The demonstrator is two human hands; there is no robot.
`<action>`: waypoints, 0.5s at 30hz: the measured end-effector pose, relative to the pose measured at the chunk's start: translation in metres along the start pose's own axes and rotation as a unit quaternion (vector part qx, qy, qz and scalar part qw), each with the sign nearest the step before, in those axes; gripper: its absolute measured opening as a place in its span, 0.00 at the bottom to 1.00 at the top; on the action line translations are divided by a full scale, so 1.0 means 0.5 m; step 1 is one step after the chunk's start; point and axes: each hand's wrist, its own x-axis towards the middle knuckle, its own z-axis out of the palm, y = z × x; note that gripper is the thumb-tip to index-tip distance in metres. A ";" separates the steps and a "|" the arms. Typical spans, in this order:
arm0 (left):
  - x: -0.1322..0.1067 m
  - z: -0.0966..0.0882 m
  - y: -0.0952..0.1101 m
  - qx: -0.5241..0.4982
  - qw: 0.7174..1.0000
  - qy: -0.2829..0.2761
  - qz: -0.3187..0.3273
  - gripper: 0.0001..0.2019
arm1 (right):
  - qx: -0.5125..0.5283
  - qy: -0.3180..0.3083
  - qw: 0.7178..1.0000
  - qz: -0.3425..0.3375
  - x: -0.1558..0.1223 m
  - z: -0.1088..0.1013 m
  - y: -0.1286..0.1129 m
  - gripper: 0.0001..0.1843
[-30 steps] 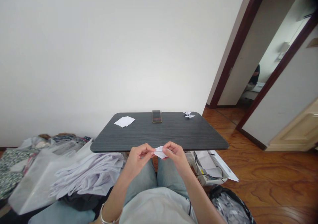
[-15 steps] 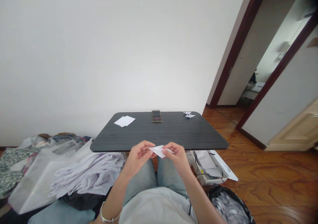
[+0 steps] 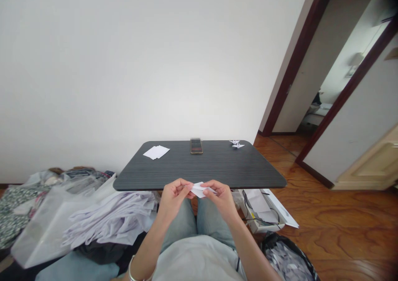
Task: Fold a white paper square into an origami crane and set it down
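Note:
A small white piece of folded paper [image 3: 198, 190] is held between my two hands, just in front of the near edge of the dark table [image 3: 199, 171]. My left hand [image 3: 176, 194] pinches its left end between thumb and fingers. At the other end, my right hand [image 3: 218, 194] grips it, thumb on top and fingers behind. Fingers hide both ends of the paper. Two folded paper cranes [image 3: 238, 146] stand at the table's far right corner, and a fanned stack of white paper sheets [image 3: 156, 152] lies at the far left.
A phone [image 3: 196, 146] rests at the table's back middle, by the wall. Clothes and plastic bags [image 3: 108, 218] are heaped at the left. On the right floor are a white box with cables [image 3: 264, 210] and a black bag of scraps [image 3: 287, 260].
My left hand has shifted slightly right along the paper, so its thumb and fingers now cover the left tip. My right hand keeps its grip.

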 end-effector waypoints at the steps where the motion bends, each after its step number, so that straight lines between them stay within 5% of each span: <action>1: 0.001 -0.001 -0.001 0.004 1.000 0.001 0.002 0.12 | 0.005 -0.009 1.000 0.005 0.000 -0.001 -0.001 0.09; 8: 0.005 -0.005 -0.011 0.016 1.000 -0.001 0.015 0.11 | 0.003 -0.040 0.999 0.003 -0.003 -0.005 -0.011 0.10; 15: 0.006 0.005 -0.022 -0.007 1.000 0.011 0.005 0.10 | -0.020 0.004 1.000 0.011 0.000 0.004 -0.001 0.09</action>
